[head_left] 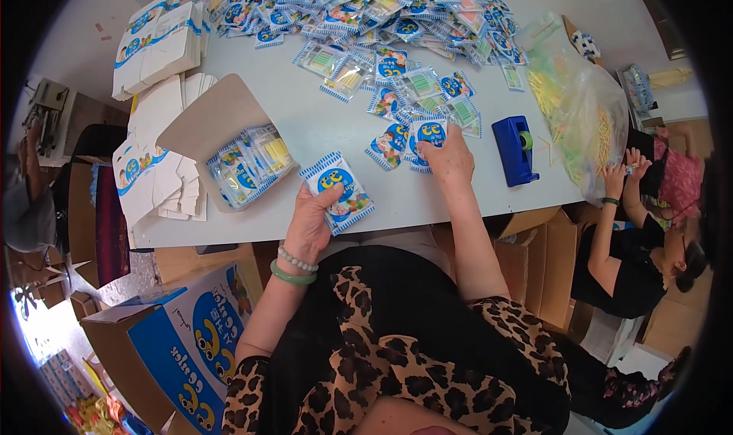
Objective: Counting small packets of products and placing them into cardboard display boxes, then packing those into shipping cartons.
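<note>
in the head view, the left hand (311,215) holds a blue-and-white packet (345,185) near the edge of the surface (321,126); whether others lie beneath it, i cannot tell. the right hand (445,159) is narrow, thumb on a second packet (431,132) among loose packets (420,82); whether it grips, i cannot tell. an open box (205,114) holding packets stands left of these. the step looks like gathering packets; the next move seems to call for a light pinch, parting one from its neighbours.
</note>
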The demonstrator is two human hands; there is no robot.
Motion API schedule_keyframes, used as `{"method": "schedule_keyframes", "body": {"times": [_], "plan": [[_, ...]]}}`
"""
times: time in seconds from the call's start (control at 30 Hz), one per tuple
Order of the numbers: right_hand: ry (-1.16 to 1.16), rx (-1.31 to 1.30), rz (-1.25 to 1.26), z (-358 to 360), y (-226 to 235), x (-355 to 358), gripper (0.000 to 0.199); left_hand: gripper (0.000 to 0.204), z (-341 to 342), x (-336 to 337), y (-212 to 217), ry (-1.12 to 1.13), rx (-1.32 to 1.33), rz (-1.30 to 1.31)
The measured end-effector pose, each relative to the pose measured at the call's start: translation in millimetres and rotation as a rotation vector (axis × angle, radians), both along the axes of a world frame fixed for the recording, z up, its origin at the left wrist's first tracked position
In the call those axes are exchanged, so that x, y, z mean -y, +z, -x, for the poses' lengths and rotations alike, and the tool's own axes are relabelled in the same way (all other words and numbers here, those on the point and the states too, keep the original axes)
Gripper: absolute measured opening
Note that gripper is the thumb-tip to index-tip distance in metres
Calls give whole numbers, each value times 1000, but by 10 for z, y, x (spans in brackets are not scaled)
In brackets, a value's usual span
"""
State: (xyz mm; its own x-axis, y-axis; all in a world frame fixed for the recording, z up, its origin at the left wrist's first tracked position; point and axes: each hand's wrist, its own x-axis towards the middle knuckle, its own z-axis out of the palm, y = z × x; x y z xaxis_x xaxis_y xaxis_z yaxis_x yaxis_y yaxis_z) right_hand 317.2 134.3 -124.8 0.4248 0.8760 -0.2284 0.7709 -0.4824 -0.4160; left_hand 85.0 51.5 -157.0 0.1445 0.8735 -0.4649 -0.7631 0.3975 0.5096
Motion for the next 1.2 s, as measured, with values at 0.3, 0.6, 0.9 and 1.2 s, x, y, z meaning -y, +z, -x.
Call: {"method": "schedule_keyframes", "body": {"times": [0.3,0.6,0.9,1.2], "plan": [[315,66,-296,119,102,304,25,39,56,-16,-60,27,95,67],[246,-877,-29,469,275,483,32,37,12,9,-6,20,-102,-39],[461,-653,-62,894,-214,586,36,41,-4,10,-16,5,109,-56],[484,-322,-412,380,-93,309,16,23,57,-52,-39,45,3,64]]}}
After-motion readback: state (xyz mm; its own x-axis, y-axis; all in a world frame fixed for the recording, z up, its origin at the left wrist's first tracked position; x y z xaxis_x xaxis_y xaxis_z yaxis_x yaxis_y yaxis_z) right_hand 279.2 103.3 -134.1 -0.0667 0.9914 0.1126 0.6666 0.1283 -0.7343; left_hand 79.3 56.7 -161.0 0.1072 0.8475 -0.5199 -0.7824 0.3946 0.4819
